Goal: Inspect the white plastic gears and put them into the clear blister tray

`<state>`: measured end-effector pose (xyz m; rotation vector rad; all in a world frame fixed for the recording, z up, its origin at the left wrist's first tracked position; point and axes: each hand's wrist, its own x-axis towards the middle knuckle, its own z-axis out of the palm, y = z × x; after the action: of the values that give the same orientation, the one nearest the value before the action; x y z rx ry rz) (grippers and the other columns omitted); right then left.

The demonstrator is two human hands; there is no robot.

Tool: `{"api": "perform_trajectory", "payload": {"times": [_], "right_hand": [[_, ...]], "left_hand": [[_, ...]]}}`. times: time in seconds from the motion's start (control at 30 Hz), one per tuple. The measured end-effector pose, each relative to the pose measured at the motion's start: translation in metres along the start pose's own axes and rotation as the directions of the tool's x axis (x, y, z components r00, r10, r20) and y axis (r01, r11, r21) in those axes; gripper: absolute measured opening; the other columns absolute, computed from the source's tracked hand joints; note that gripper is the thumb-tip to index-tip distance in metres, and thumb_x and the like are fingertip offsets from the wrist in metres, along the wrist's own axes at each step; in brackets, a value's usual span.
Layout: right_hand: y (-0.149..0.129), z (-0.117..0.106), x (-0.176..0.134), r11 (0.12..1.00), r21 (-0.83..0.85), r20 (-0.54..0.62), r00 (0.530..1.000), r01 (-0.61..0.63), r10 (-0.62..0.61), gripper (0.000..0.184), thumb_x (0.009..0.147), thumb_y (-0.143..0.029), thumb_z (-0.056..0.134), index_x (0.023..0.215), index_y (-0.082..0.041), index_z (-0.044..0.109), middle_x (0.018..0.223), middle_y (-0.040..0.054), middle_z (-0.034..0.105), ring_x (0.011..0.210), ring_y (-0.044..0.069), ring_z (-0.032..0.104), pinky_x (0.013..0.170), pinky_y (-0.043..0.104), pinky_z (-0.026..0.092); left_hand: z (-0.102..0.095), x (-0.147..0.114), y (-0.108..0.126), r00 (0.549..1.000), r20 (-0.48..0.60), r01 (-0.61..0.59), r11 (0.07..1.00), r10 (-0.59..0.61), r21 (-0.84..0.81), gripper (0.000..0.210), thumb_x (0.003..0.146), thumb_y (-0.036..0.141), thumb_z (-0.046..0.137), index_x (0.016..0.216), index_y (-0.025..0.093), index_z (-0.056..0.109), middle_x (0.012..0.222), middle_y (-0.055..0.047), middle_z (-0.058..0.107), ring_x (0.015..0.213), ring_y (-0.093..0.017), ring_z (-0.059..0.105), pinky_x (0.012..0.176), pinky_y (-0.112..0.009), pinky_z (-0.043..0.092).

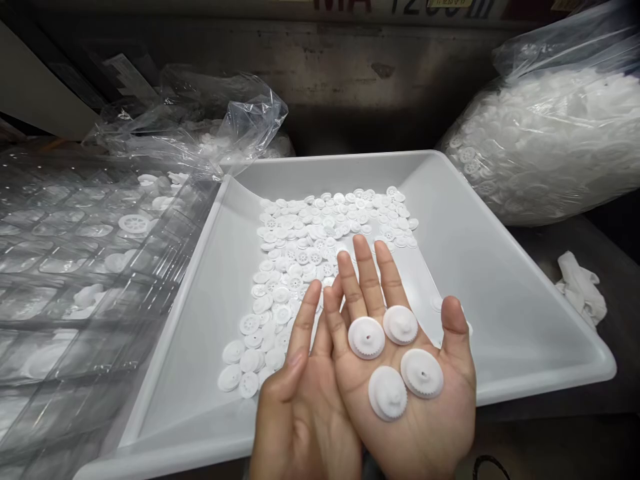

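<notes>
White gears (419, 375) lie four together on the upturned right hand (417, 419)

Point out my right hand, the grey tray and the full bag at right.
Right hand (391, 355): head view, bare middle of the palm.
Grey tray (500, 313): head view, bare inner right wall.
Full bag (550, 150): head view, middle of its bulging side.

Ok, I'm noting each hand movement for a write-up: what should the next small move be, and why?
Probably have the left hand pinch one of the four white gears by its rim. All four lie loose on the right hand, which is open, palm up, while the left is open right beside it with no gear showing on it.
</notes>
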<state>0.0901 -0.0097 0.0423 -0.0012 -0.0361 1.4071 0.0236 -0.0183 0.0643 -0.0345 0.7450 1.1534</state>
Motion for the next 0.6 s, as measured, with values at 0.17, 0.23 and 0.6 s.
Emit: {"api": "perform_trajectory", "payload": {"times": [0.17, 0.23, 0.6], "right_hand": [[-0.001, -0.001, -0.003, 1.000, 0.029, 0.014, 1.000, 0.005, -0.006, 0.071, 0.109, -0.063, 0.039, 0.154, -0.010, 0.059, 0.161, 0.0072, 0.052, 0.150, 0.023, 0.049, 0.123, 0.039, 0.044], [-0.002, 0.000, -0.004, 0.999, 0.034, 0.017, 1.000, 0.005, -0.005, 0.072, 0.109, -0.063, 0.039, 0.153, -0.011, 0.059, 0.160, 0.0071, 0.052, 0.150, 0.023, 0.050, 0.123, 0.039, 0.044], [0.000, -0.002, 0.000, 0.991, -0.120, 0.057, 0.997, 0.060, -0.053, 0.064, 0.110, -0.063, 0.035, 0.147, -0.022, 0.067, 0.159, 0.0045, 0.055, 0.146, 0.016, 0.055, 0.120, 0.035, 0.042]], "left_hand": [[0.004, -0.004, -0.001, 0.997, -0.068, -0.048, 0.998, 0.045, -0.031, 0.067, 0.097, 0.040, 0.057, 0.163, 0.038, 0.048, 0.162, -0.006, 0.062, 0.156, -0.032, 0.050, 0.133, -0.057, 0.030], [0.001, -0.005, -0.001, 0.996, -0.063, -0.070, 0.998, 0.070, 0.000, 0.068, 0.095, 0.034, 0.056, 0.163, 0.039, 0.049, 0.165, -0.005, 0.059, 0.159, -0.034, 0.045, 0.132, -0.060, 0.032], [0.000, -0.005, -0.005, 0.981, -0.001, -0.192, 0.976, 0.193, 0.102, 0.068, 0.092, 0.041, 0.060, 0.160, 0.042, 0.053, 0.166, 0.001, 0.058, 0.165, -0.035, 0.033, 0.133, -0.056, 0.035]]}}
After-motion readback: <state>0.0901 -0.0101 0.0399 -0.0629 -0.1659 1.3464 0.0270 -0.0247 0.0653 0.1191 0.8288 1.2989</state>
